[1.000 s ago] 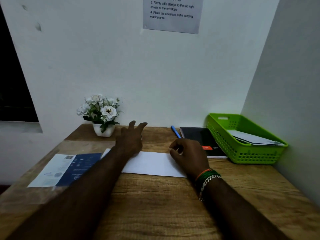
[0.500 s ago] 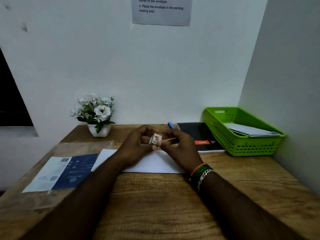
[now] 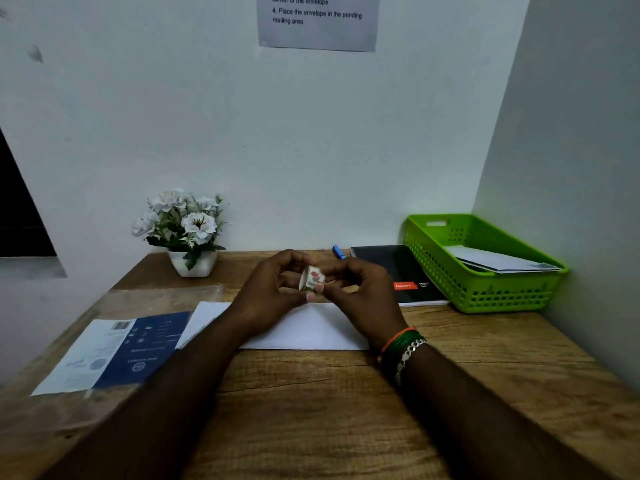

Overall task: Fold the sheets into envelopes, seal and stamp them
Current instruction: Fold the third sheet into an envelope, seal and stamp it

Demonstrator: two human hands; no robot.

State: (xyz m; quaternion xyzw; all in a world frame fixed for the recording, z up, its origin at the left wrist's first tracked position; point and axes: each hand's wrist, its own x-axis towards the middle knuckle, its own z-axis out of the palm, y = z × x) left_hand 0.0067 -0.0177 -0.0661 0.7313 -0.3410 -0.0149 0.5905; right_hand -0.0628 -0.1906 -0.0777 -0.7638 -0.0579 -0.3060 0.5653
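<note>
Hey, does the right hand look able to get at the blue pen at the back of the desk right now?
Probably yes, but not freely: the blue pen lies just behind the right hand with nothing between, yet that hand and the left hand are both pinching the small flower-printed stamp.

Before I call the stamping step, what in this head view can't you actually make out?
- Envelope: its middle and flap are hidden behind both wrists; sealed or not, unknown.
- Stamp: pinched between left hand and right hand; the design is too small and its back is hidden.
- Wall notice: upper steps cut off by the top edge.
- Green basket: the count of papers inside is unclear.
</note>
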